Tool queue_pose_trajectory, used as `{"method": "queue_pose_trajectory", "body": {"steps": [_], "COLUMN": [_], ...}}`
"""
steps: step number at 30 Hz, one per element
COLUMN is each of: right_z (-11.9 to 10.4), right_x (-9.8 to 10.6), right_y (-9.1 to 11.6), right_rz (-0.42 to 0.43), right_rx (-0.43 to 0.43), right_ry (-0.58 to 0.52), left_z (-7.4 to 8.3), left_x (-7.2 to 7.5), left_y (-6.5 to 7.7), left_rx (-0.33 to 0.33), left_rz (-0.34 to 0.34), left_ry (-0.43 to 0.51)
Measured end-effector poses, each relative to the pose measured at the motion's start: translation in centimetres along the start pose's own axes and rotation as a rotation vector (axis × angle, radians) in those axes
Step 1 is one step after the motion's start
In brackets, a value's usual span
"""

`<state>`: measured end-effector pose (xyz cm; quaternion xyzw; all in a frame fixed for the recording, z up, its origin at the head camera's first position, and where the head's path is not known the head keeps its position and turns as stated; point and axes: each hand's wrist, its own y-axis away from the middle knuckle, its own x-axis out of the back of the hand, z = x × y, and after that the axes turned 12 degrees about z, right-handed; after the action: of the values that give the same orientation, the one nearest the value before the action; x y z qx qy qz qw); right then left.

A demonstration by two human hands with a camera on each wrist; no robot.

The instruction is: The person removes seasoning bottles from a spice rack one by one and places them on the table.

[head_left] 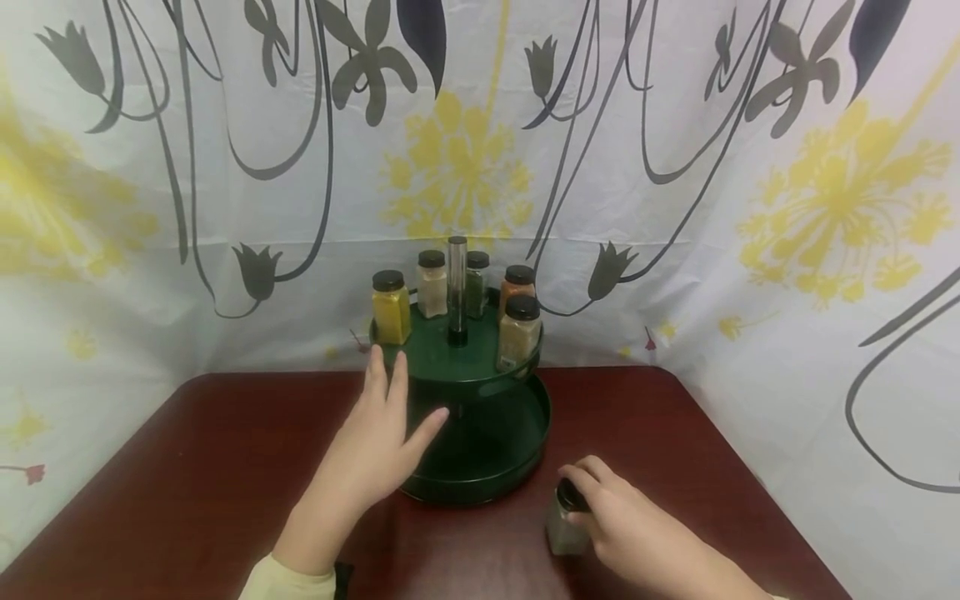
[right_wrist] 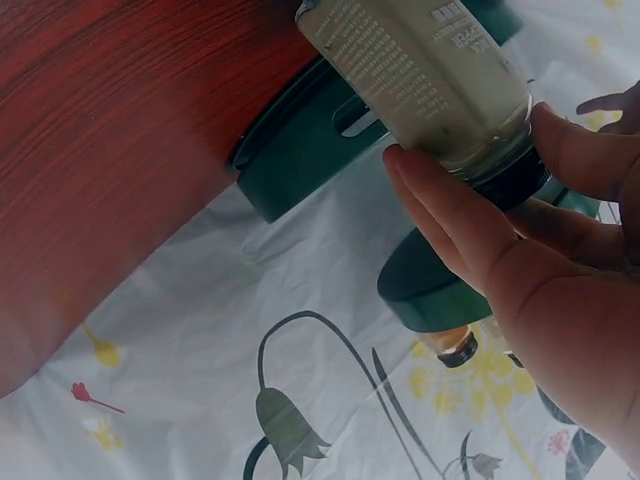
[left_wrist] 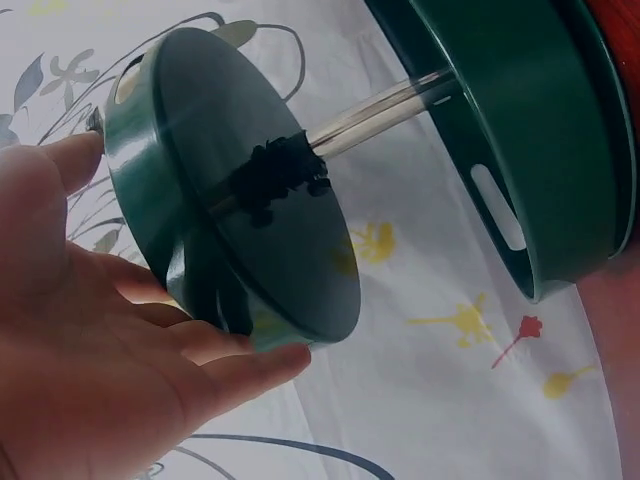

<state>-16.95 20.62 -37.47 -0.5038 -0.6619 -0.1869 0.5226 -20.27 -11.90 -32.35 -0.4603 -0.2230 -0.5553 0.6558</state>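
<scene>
My right hand (head_left: 626, 521) grips a spice jar (head_left: 564, 532) by its black cap, over the table in front of the rack's right side. The right wrist view shows pale print on this glass jar (right_wrist: 420, 75) and greyish-green contents; whether its base touches the table I cannot tell. At the left side of a green two-tier turntable rack (head_left: 450, 479), my left hand (head_left: 378, 450) has its fingers spread. In the left wrist view those extended fingers (left_wrist: 215, 385) rest along the upper tier (left_wrist: 140, 190). Several jars stand up there, including a yellow one (head_left: 392, 312) nearest that hand.
A tan jar (head_left: 519, 337) and an orange-brown jar (head_left: 517, 287) stand on the upper tier's right. A pale jar (head_left: 432, 287) and a green one (head_left: 476, 287) are behind the metal post (head_left: 457, 283). Patterned curtain (head_left: 637, 208) surrounds the dark red table (head_left: 247, 450).
</scene>
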Motion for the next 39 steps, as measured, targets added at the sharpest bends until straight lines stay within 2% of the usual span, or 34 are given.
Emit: {"method": "queue_pose_trajectory", "body": {"steps": [6, 14, 19, 22, 25, 28, 31, 36, 39], "right_z": [0.0, 0.1, 0.0, 0.0, 0.1, 0.1, 0.1, 0.2, 0.3], "right_x": [-0.1, -0.1, -0.1, -0.1, -0.1, 0.0, 0.0, 0.0, 0.1], "right_y": [0.0, 0.0, -0.1, 0.0, 0.0, 0.1, 0.1, 0.0, -0.1], "right_rz": [-0.003, -0.005, -0.008, -0.009, -0.007, -0.005, -0.004, 0.0, -0.002], "right_rx": [0.006, 0.004, -0.001, -0.002, 0.0, -0.002, -0.003, 0.0, 0.005], "right_ry": [0.015, 0.022, 0.016, 0.016, 0.013, 0.013, 0.017, 0.017, 0.005], "left_z": [0.6, 3.3, 4.8, 5.5, 5.9, 6.0, 5.9, 5.3, 4.8], "left_x": [-0.5, -1.4, -2.4, -2.9, -3.1, -3.2, -3.0, -2.3, -1.7], "left_y": [0.3, 1.4, 2.6, 3.0, 3.2, 3.3, 3.2, 2.9, 2.7], "left_rx": [-0.028, -0.08, -0.165, -0.22, -0.257, -0.286, -0.314, -0.346, -0.374], "left_rz": [0.04, 0.112, 0.116, 0.072, 0.002, -0.052, -0.079, -0.09, -0.02], "left_ry": [-0.055, -0.182, -0.223, -0.193, -0.108, -0.028, 0.008, -0.016, -0.047]}}
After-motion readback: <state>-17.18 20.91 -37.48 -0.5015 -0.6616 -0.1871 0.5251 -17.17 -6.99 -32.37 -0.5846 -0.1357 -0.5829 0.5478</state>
